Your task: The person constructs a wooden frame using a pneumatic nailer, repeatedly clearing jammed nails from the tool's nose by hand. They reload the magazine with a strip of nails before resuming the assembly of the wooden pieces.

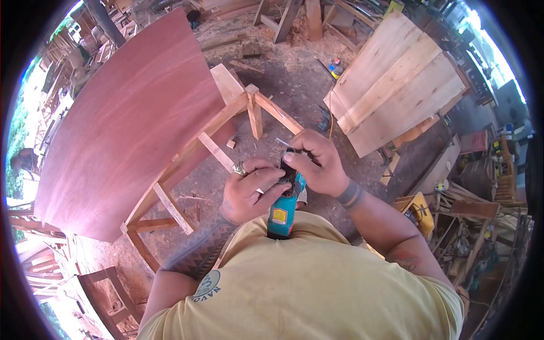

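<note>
A teal power tool (281,217), apparently a cordless drill, rests against my yellow shirt with its dark front end pointing away from me. My left hand (249,190), a ring on one finger, has its fingers closed around that dark front end. My right hand (318,161) is closed at the same spot, thumb and forefinger pinched together. A thin metal bit (283,142) sticks out beside the right fingertips. My fingers hide most of the tool's front, so how the bit sits in it cannot be made out.
Just beyond my hands stands a wooden frame (212,124) with legs and crosspieces. A large reddish plywood sheet (130,119) leans at left. A planked panel (396,82) lies at right, near a bottle (336,69). Wood shavings litter the floor; a yellow container (420,212) sits right.
</note>
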`<state>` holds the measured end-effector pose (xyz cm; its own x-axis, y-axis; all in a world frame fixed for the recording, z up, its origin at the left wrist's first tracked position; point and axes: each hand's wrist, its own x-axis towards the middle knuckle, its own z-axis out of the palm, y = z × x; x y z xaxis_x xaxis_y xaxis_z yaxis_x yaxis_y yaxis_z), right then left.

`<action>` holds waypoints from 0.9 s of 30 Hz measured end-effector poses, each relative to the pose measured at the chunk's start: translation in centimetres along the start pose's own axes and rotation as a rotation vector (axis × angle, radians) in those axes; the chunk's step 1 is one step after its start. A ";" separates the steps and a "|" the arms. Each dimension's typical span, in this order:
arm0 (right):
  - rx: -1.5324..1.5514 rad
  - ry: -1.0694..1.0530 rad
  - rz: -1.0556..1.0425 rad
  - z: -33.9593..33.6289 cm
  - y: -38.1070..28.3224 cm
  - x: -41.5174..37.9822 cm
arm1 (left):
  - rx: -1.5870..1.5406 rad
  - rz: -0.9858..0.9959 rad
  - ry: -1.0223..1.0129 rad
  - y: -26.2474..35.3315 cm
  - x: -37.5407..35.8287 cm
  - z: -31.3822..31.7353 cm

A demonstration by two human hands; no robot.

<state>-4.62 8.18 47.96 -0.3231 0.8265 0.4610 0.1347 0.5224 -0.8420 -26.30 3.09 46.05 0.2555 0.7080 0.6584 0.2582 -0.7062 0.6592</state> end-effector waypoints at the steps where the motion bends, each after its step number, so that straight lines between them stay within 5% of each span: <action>1: 0.004 -0.003 -0.001 0.1 -0.1 0.1 | 0.026 0.009 0.008 0.1 0.3 -0.1; 5: -0.027 -0.028 -0.009 0.1 -0.4 0.2 | 0.156 0.130 0.003 0.7 1.6 -0.6; 17: -0.055 -0.023 0.054 -0.4 0.0 -0.6 | 0.156 0.011 -0.059 0.9 0.2 0.1; 27: -0.037 0.022 0.130 -0.5 0.1 -1.2 | 0.273 0.113 -0.068 1.4 -0.8 1.1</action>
<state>-3.72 7.34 47.50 -0.2798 0.8918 0.3554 0.2090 0.4179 -0.8841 -25.14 1.53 46.03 0.3564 0.6301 0.6899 0.4633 -0.7604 0.4552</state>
